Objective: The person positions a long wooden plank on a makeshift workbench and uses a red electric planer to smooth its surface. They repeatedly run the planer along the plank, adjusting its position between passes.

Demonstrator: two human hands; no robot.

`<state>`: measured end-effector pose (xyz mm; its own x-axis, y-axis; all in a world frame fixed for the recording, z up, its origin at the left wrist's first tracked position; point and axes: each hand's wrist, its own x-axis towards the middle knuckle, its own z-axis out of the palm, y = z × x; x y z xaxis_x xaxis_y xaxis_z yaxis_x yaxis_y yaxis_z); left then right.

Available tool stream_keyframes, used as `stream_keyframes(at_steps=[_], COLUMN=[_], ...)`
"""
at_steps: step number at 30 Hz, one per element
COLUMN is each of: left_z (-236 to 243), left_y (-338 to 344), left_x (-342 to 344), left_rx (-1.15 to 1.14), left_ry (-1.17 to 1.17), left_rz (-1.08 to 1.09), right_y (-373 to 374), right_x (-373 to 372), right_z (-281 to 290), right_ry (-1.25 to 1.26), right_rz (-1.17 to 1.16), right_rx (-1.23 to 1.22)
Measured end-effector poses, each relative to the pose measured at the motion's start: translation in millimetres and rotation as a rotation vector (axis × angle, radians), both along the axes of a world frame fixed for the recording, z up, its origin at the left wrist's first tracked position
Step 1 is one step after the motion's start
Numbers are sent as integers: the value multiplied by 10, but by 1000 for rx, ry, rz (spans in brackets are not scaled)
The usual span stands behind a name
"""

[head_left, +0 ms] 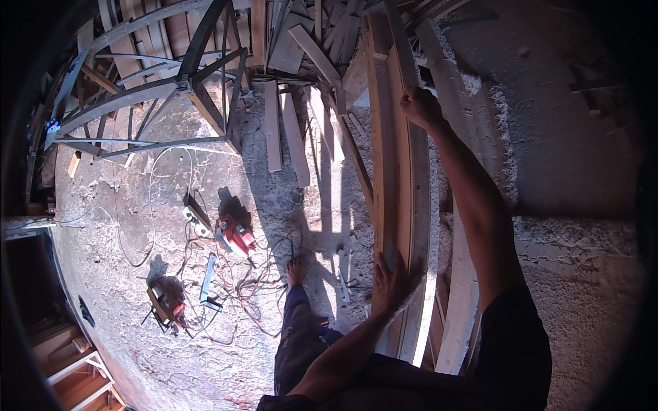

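Observation:
A long wooden beam [386, 171] with a stepped, grooved profile runs away from me, up to the top of the head view. My left hand [391, 282] lies on its near part, fingers stretched over the wood. Farther along, my right hand [421, 109] is closed in a fist at the beam's right edge. Whatever those fingers hold, if anything, is hidden. Beside the beam on the right lies another long pale timber [460, 294].
A red power tool [236, 236], a second power tool [166, 305], a power strip [197, 220] and tangled cords [257, 284] lie on the rough floor at left. A blue metal bracket [208, 279] is between them. Loose boards [295, 137] and a large wooden frame [147, 92] stand beyond.

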<state>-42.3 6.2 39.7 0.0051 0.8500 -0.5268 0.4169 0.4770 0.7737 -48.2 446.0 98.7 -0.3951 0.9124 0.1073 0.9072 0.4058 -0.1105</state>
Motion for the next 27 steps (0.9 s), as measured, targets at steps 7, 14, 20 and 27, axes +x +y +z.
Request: stream_keyframes(at_steps=[7,14,20,27], left_z=[-9,-138,-19,-211], left_y=[-4,-3,621,892], left_x=[11,76,-185,-300], left_rx=[33,94,42,106], left_ry=[-17,20,-91,-157], left_rz=[83,49,75,-10], right_y=[-2157,-4075,-4744,-4823], right_x=[306,833,907,753], right_z=[344,792,922,480], right_ry=[-18,229,494,420], right_rz=[123,-66,-209,-146], right_rx=[-243,-235,-183,3])
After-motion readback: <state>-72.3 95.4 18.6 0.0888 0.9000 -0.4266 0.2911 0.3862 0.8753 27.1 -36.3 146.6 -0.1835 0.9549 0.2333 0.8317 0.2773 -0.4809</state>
